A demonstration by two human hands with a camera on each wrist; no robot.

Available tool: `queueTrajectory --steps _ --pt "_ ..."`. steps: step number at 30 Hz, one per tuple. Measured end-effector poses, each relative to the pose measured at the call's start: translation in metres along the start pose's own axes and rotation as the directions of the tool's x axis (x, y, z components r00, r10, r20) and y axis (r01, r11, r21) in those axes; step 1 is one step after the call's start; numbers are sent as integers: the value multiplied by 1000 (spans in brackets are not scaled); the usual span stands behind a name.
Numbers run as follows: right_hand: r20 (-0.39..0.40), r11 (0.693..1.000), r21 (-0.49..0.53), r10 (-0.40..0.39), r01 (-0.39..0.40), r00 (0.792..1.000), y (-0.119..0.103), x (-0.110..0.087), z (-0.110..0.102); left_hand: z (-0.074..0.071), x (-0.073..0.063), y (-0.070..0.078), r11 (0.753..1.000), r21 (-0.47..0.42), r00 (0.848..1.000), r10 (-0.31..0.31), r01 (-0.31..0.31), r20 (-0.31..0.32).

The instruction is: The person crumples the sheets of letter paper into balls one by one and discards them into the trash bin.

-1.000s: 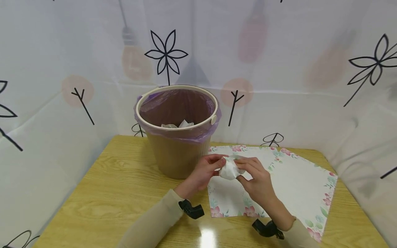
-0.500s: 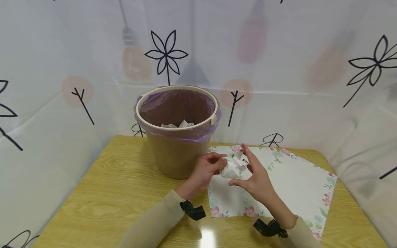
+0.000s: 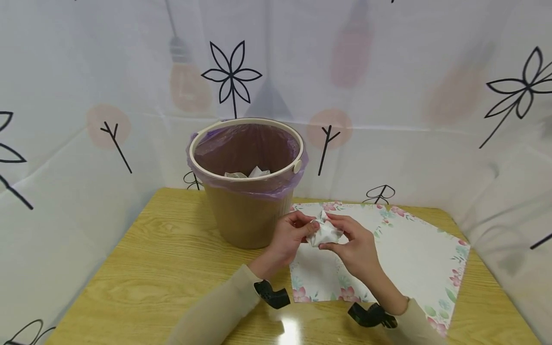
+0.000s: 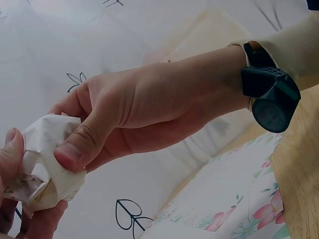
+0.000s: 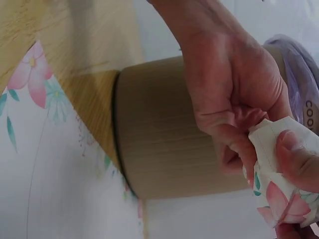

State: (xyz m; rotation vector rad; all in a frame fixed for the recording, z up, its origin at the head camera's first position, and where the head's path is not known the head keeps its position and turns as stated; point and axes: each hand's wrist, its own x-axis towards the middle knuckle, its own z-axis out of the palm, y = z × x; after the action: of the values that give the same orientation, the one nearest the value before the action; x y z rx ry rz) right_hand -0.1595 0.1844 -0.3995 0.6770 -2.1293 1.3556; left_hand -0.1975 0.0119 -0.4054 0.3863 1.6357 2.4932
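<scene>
Between both hands, in front of the bin, is a small crumpled ball of paper (image 3: 324, 235). My left hand (image 3: 288, 239) pinches its left side, thumb on top. The right hand (image 3: 355, 244) grips the other side with thumb and fingers. In the right wrist view the balled paper (image 5: 271, 147) shows dashed lines and a pink flower print with green leaves. Seen from the left wrist, the right thumb presses the paper (image 4: 47, 134) while the left thumb rests on its opposite edge. Some fingers are hidden behind the ball.
A beige trash bin (image 3: 247, 215) with a purple liner (image 3: 271, 190) stands left of the hands, with crumpled white paper (image 3: 258, 172) inside. Flower-bordered paper sheets (image 3: 414, 258) lie under and right of the hands on the wooden table (image 3: 142, 268). A patterned curtain (image 3: 388, 158) hangs behind.
The right hand spread its fingers away from the paper ball half a second ago and now grips it again. The left hand keeps its hold, and the ball looks more compact.
</scene>
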Motion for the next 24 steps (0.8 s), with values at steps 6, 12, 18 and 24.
queueTrajectory --steps 6,12,18,24 --pt "-91 994 -102 -32 23 995 0 0 3 4 -2 -1 999 -14 999 48 -48 -11" --pt "-148 988 -155 -45 21 988 0 -3 5 4 -1 -2 998 41 999 46 -46 -4" --pt "-144 987 -160 -18 -5 989 1 -4 5 -1 -1 -2 996 92 999 9 -12 32" --pt "-108 983 -184 -25 5 994 5 -6 4 -10 -1 1 990 139 996 -28 16 87"
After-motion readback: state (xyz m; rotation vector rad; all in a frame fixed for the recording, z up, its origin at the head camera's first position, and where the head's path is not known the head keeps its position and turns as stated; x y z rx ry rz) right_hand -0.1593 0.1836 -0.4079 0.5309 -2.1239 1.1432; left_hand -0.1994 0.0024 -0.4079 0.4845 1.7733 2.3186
